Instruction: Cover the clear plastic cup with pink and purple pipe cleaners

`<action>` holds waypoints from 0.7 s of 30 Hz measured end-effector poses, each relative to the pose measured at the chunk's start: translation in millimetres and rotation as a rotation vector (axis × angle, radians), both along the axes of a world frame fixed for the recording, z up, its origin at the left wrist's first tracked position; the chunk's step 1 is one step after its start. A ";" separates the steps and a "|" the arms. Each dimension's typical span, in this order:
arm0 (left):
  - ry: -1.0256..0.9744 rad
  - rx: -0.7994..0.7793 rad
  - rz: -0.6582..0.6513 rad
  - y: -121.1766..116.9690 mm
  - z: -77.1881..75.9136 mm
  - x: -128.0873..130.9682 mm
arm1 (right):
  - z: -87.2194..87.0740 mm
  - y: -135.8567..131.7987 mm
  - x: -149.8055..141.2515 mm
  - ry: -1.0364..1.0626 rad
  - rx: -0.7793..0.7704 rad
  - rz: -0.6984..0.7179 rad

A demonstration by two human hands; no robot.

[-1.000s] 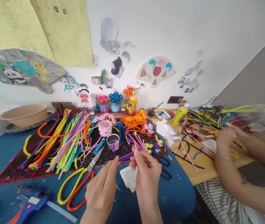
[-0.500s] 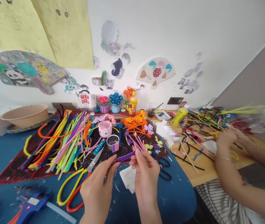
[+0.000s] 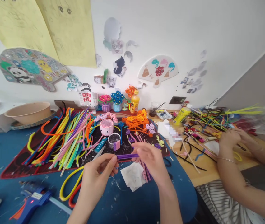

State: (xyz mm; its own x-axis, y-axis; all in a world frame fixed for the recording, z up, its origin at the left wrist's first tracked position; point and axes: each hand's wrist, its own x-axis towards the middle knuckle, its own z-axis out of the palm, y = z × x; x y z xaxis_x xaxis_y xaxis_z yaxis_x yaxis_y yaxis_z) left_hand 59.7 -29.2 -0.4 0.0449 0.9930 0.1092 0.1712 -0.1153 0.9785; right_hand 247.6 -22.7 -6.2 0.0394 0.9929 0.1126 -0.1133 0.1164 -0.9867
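Observation:
Purple pipe cleaners (image 3: 126, 156) stretch level between my two hands. My left hand (image 3: 97, 174) pinches their left end between thumb and fingers. Around the right end, the fingers of my right hand (image 3: 150, 158) are curled, partly hiding it. Just behind sits a small clear cup (image 3: 113, 138) with short pink and purple pieces on its front side. A white paper (image 3: 133, 177) lies below my right hand, with pink and purple pipe cleaners (image 3: 146, 169) beside it. Scissors with yellow and red handles (image 3: 70, 186) lie partly under my left forearm.
A blue glue gun (image 3: 33, 199) with a lit red light lies at front left. Many coloured pipe cleaners (image 3: 69, 140) are heaped on the dark mat. A pink pot (image 3: 106, 127) and orange pipe-cleaner flowers (image 3: 137, 121) stand behind. At right, another person's hands (image 3: 231, 138) work over a wooden table.
My right hand has slid right along the purple pipe cleaners and turned, so a longer stretch of them shows. More of the white paper is visible. The view has shifted slightly.

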 end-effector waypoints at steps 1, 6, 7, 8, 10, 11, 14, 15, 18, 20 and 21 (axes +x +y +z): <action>0.030 0.004 -0.012 0.6 -0.1 -0.3 | 4.1 2.3 0.6 -0.090 -0.018 0.125; 0.176 0.073 -0.043 2.3 -2.4 -2.3 | 11.8 9.8 -9.4 -0.315 -0.025 0.332; 0.217 0.103 -0.045 2.3 -2.0 -3.1 | 11.1 9.9 -10.8 -0.330 -0.020 0.335; 0.262 0.143 -0.042 2.2 -1.1 -3.9 | 10.3 9.6 -11.5 -0.342 -0.015 0.335; 0.344 0.242 -0.024 1.9 1.8 -5.5 | 9.3 8.6 -11.4 -0.357 0.000 0.337; 0.373 0.287 -0.016 1.8 3.4 -6.2 | 9.5 8.2 -11.0 -0.359 0.007 0.338; 0.406 0.371 -0.014 1.6 6.8 -7.6 | 12.1 8.4 -10.2 -0.365 0.045 0.342; 0.412 0.394 -0.013 1.5 7.1 -7.7 | 12.9 8.8 -10.4 -0.378 0.072 0.333; 0.455 0.493 0.020 0.0 4.9 -5.6 | 12.6 8.7 -13.2 -0.470 0.194 0.270; 0.520 0.586 0.074 -2.3 1.0 -2.0 | 9.7 6.8 -17.4 -0.546 0.274 0.211; 0.574 0.645 0.112 -3.8 -1.5 0.3 | 7.9 5.3 -20.1 -0.578 0.306 0.183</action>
